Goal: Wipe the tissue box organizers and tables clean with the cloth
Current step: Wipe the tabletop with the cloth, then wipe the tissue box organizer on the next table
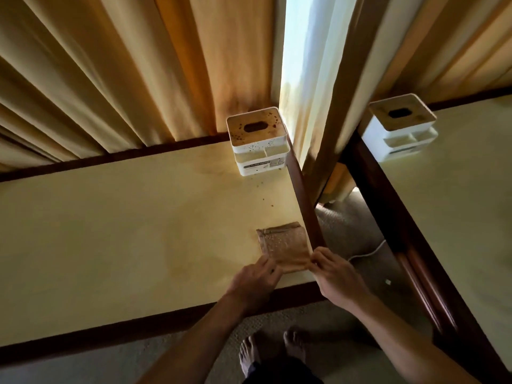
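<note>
Item: folded brown cloth (282, 249), pinched at its near corners by my left hand (256, 277) and right hand (336, 275), below the crumb-speckled white tissue box organizer (259, 141); risk: dragging it scatters crumbs floorward.

Daylight enters through the bright gap (307, 65) between the curtains (110, 73), blown out to near white, and leaves the room warm and fairly dim. The wide lens bends straight edges toward the frame borders, and the picture is soft throughout. The second organizer (401, 126) on the right is smeared by blur.
</note>
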`<action>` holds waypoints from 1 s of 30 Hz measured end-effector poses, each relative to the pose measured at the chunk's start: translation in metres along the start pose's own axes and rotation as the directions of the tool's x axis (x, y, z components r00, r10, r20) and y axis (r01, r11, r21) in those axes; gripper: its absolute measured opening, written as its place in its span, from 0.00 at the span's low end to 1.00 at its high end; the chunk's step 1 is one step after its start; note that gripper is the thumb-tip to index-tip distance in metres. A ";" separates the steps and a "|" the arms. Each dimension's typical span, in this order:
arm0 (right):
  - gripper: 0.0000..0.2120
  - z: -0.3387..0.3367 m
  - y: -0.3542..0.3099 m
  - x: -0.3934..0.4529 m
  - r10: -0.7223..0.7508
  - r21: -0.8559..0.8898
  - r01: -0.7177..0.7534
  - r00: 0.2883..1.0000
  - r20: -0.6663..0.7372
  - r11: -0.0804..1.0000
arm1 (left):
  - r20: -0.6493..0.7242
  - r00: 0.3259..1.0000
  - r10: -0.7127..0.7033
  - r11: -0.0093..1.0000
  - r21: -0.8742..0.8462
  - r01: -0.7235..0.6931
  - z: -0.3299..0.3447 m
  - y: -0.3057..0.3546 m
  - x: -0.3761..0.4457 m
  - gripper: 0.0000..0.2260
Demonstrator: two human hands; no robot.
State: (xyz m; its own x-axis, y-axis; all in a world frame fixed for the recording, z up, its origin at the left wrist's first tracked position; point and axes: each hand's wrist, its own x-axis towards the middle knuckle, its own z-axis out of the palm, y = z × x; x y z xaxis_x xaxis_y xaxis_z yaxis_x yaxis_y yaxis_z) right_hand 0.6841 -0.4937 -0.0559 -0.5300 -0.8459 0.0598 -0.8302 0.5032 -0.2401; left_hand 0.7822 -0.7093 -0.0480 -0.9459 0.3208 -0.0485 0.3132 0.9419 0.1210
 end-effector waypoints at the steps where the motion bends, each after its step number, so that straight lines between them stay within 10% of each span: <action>1: 0.20 0.001 -0.004 0.000 0.027 -0.009 -0.027 1.000 0.011 1.000 | 0.042 0.999 0.006 1.000 -0.006 -0.006 0.001 -0.001 0.000 0.16; 17: 0.15 0.002 -0.018 0.001 0.226 0.084 -0.228 0.974 0.032 0.970 | -0.073 0.997 0.029 1.000 -0.005 -0.029 0.006 -0.017 0.011 0.11; 20: 0.13 -0.001 -0.009 0.017 0.251 0.144 -0.251 0.968 0.022 0.957 | -0.142 0.966 -0.215 0.972 -0.128 0.197 -0.013 -0.035 0.022 0.12; 24: 0.13 -0.019 0.010 0.068 0.395 0.204 -0.384 0.918 -0.013 0.900 | 0.016 0.764 -0.645 0.712 -0.350 0.608 -0.042 -0.089 0.046 0.23; 30: 0.25 -0.049 0.052 0.172 0.576 0.398 -0.599 0.795 0.190 0.695 | 0.195 0.649 -0.735 0.501 -0.489 0.714 -0.058 -0.178 0.101 0.47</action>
State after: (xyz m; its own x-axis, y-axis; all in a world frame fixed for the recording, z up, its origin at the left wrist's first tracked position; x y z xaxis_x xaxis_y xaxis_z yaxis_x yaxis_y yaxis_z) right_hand 0.5412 -0.6040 -0.0109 -0.8667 -0.4160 -0.2753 -0.1906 0.7861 -0.5879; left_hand 0.6263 -0.8501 -0.0171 -0.8278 -0.4651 -0.3138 -0.5600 0.6521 0.5111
